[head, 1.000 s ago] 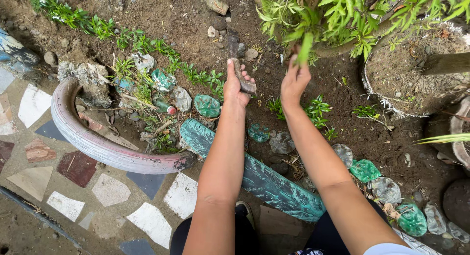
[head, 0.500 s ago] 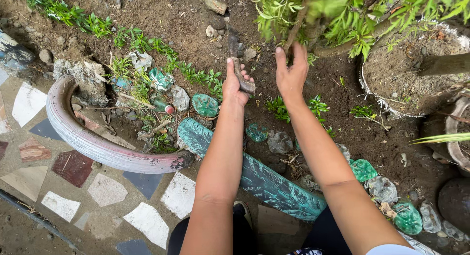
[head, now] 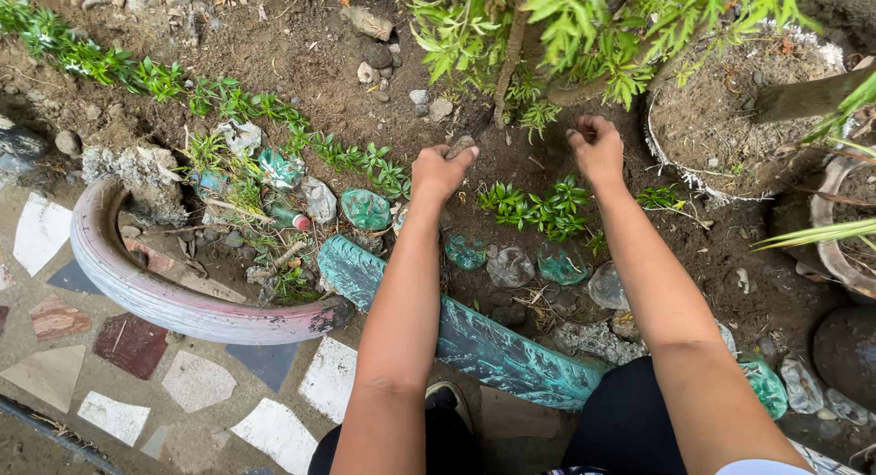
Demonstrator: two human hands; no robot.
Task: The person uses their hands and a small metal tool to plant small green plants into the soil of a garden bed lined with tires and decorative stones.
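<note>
My left hand [head: 442, 172] is curled shut around a small grey stone [head: 462, 146], knuckles up, the stone poking out at the fingertips over dark crumbly soil [head: 319, 64]. My right hand [head: 596, 148] is closed in a loose fist, fingers tucked under; can't tell if anything is in it. Between the hands, just below them, a low tuft of green weeds [head: 538, 207]. Just beyond both hands, a thin woody stem [head: 509, 55] under feathery green leaves. Right of my right hand, a round pot [head: 730, 119] of dry soil with a frayed white rim. Near my forearms, buried bottle bottoms [head: 366, 208], green and clear glassy rounds. Nearer me, a teal-painted curved edging [head: 493, 347], rough texture. Left of my left arm, a pinkish curved tyre edge [head: 164, 302], then mosaic paving [head: 196, 381] of irregular flat tiles.
</note>
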